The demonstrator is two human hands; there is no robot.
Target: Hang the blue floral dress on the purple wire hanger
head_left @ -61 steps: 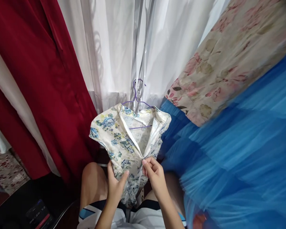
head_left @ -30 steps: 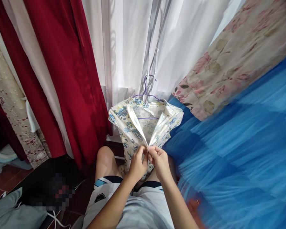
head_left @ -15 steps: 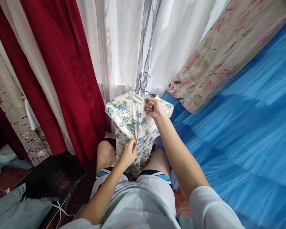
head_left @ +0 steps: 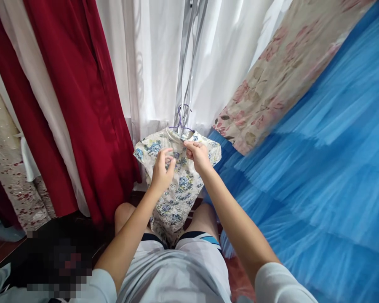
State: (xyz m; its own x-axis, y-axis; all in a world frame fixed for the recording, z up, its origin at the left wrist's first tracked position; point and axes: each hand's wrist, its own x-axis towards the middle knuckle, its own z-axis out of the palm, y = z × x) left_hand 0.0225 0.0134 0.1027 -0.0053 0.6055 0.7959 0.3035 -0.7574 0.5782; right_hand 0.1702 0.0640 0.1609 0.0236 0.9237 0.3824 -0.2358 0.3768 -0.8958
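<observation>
A white blouse [head_left: 183, 182] with blue flowers and short sleeves hangs in front of me on a purple hanger [head_left: 180, 122]. Its lower end drops between my knees, where the hem is hidden. At the neckline, my right hand [head_left: 198, 156] pinches the front edge of the cloth between thumb and fingers. My left hand [head_left: 163, 171] is raised before the chest of the blouse, its thumb and fingers curved and apart, with nothing visible in it.
Red cloth [head_left: 78, 105] hangs on the left beside beige embroidered fabric [head_left: 14, 168]. White curtains [head_left: 158, 63] are behind the blouse. To the right hang a pink-flowered cloth [head_left: 255, 97] and layered blue tulle [head_left: 297, 176]. A dark surface, partly blurred, is at lower left.
My left hand has let go of the blouse's middle front and risen toward the neckline. My right hand keeps its pinch near the collar. The view has shifted slightly.
</observation>
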